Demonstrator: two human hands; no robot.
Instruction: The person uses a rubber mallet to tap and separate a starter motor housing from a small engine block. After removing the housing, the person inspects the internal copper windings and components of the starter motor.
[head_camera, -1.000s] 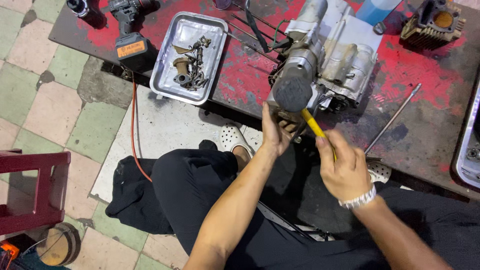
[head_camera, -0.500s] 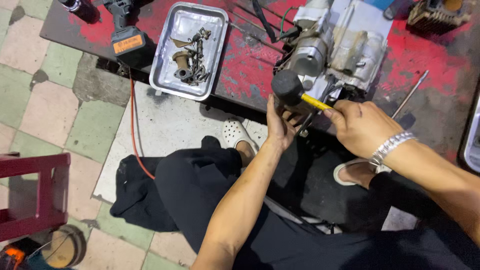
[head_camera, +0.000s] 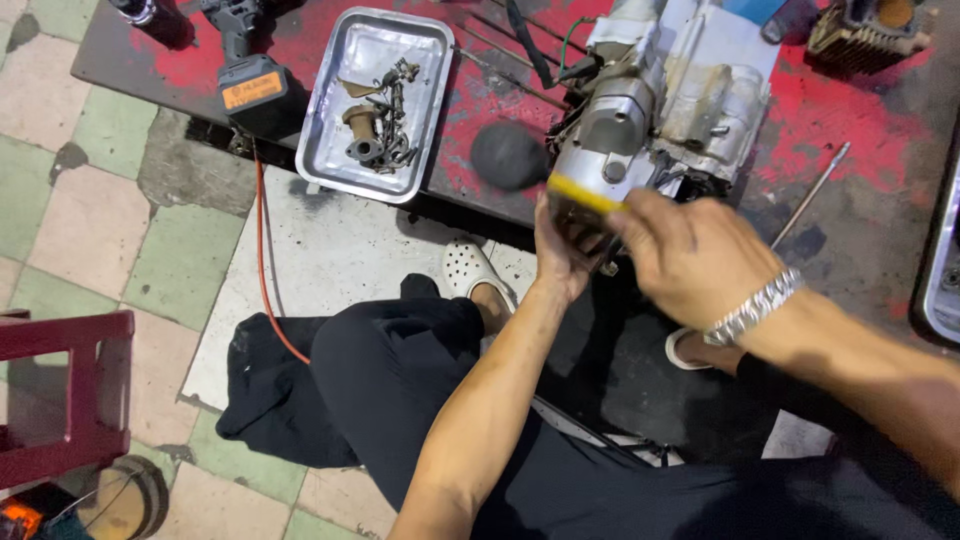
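My right hand (head_camera: 690, 255) gripped the mallet (head_camera: 510, 155), now swung left off the engine (head_camera: 660, 100); left fingers (head_camera: 560, 250) stayed cupped beneath it.

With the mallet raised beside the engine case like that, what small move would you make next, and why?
Probably a short, light tap of the mallet against the engine case. Its black head hangs just left of the case, the right hand grips the yellow handle, and the left hand braces the case's near edge.

The person is wearing black trousers (head_camera: 400, 390), white perforated clogs (head_camera: 470, 268) and a silver link bracelet (head_camera: 752, 306), arms bare
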